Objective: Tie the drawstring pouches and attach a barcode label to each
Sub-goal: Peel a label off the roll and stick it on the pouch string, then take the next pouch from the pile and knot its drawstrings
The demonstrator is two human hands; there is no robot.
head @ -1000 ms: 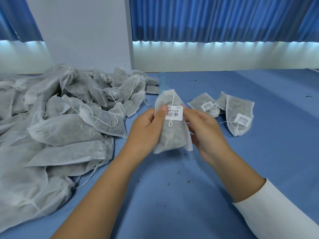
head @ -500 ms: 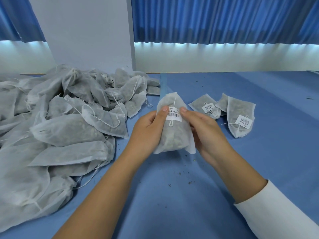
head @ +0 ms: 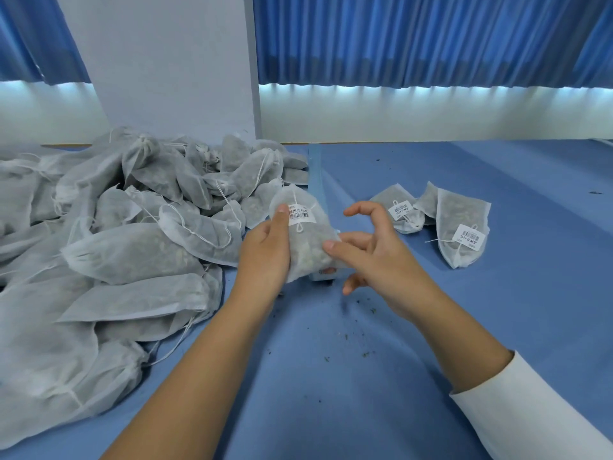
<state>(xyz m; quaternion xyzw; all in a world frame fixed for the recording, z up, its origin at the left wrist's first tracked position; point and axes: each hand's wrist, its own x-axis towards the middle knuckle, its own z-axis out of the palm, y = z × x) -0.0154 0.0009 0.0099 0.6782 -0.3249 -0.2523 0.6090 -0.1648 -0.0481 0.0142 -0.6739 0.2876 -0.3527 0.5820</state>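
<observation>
The drawstring pouch (head: 308, 252) I grip is grey-white, its barcode label (head: 302, 216) white with black bars; table cover (head: 331, 376) and curtains (head: 414, 38) blue, my sleeve (head: 530, 413) white.

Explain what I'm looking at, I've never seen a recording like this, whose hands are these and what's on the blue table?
No machine here: a person wears a camera on the head, so this one view looks down at their own hands. The left hand grips a filled white pouch with a barcode label on it. The right hand is open beside it, holding nothing. On the blue table, a pile of pouches lies to the left and a few labelled pouches lie to the right.
</observation>
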